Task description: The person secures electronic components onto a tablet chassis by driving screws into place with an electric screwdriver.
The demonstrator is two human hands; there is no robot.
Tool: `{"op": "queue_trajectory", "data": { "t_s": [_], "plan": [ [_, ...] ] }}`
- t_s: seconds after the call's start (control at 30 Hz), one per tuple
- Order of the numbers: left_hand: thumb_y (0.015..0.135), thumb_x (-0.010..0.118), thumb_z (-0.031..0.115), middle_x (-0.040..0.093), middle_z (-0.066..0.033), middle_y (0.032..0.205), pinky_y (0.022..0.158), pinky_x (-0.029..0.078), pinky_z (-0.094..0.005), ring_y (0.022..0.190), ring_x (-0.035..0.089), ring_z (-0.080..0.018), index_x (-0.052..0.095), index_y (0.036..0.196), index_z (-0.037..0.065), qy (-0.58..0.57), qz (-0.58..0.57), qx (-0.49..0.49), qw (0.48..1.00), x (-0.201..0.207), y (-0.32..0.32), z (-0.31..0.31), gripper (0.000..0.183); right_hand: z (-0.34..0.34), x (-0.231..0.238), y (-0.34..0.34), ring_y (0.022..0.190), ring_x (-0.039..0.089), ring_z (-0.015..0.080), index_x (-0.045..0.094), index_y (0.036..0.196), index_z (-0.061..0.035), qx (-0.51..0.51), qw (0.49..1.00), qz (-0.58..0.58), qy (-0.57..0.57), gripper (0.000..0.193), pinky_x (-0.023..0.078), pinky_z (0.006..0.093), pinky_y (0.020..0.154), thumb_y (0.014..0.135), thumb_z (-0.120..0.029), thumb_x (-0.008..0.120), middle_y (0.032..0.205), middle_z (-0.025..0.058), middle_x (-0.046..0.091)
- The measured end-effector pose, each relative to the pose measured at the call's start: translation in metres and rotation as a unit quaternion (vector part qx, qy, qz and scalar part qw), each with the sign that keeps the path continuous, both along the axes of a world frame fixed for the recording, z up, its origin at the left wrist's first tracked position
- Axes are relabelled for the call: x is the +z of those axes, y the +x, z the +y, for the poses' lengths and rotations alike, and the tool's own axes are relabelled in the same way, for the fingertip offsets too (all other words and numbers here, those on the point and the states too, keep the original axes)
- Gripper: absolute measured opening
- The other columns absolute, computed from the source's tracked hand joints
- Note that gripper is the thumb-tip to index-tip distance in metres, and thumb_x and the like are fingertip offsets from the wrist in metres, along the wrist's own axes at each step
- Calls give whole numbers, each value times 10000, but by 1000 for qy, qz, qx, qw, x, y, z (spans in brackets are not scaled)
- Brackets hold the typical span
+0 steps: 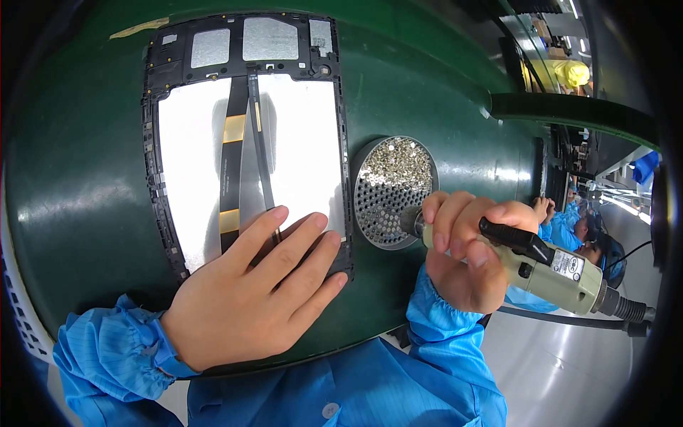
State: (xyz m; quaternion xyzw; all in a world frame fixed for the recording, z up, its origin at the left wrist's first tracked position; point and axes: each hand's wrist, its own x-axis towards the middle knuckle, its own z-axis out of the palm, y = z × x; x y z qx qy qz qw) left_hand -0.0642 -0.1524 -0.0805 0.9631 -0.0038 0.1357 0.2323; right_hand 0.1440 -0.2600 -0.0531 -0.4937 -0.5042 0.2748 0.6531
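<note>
Green desk carries a tablet frame, long axis running away from the near edge. The nearer left hand lies flat, fingers spread, across its near end; rightward, the right hand clasps an electric screwdriver, tip over a screw dish.

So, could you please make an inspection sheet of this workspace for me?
Surface: green tabletop, glossy, with light reflections.
Job's things: black-framed silver panel with dark strips along it; round grey dish beside it, partly covered with small screws; electric screwdriver, nose overlapping the dish's rim in view, contact unclear.
Clutter: yellowish strip or mark past the panel's upper left corner; cannot tell which.
Hands: left hand spread over the panel's lower part; right hand gripping the screwdriver.
Cables: ribbed black sleeve at the screwdriver's rear.
Surroundings: another person in blue, right; white perforated bin, left.
</note>
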Motion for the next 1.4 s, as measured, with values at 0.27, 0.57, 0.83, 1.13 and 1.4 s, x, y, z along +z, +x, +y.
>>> {"op": "queue_trajectory", "data": {
  "t_s": [0.27, 0.57, 0.83, 1.13, 1.4],
  "plan": [
    [751, 642, 136, 596, -124, 1169, 1042, 355, -487, 1143, 549, -313, 666, 1041, 155, 1, 0, -2, 1000, 0, 1, 2, 292, 1, 0, 2, 614, 467, 173, 462, 1158, -71, -3, 1000, -12, -7, 373, 406, 401, 679, 790, -107, 515, 671, 38, 463],
    [765, 614, 146, 583, -156, 1185, 1030, 359, -499, 1174, 517, -341, 671, 1049, 109, 12, -17, 25, 999, -2, 2, -3, 292, -9, 24, -10, 592, 506, 182, 448, 1180, -105, -69, 997, 14, 26, 391, 423, 391, 627, 833, -165, 617, 634, 32, 485],
    [798, 576, 159, 562, -193, 1204, 1028, 353, -519, 1188, 502, -361, 666, 1057, 69, 20, -22, 8, 1000, -4, 0, -1, 288, -17, 29, -42, 576, 529, 153, 441, 1085, -102, 38, 999, -19, -18, 268, 435, 349, 601, 858, -123, 582, 633, 8, 489],
    [805, 574, 173, 566, -189, 1202, 1036, 343, -527, 1194, 501, -362, 676, 1046, 67, 27, -23, 10, 999, -2, 1, -2, 283, -14, 27, -45, 572, 534, 157, 447, 1070, -98, 41, 999, -6, -28, 257, 436, 352, 601, 856, -117, 589, 643, 12, 508],
    [806, 581, 172, 573, -178, 1194, 1030, 352, -514, 1183, 509, -347, 684, 1035, 79, 26, -35, 15, 999, -6, 0, -2, 268, -10, 25, -48, 551, 526, 155, 454, 1067, -94, 38, 998, -7, -40, 259, 439, 352, 596, 847, -110, 590, 637, 12, 504]
  ]
}}
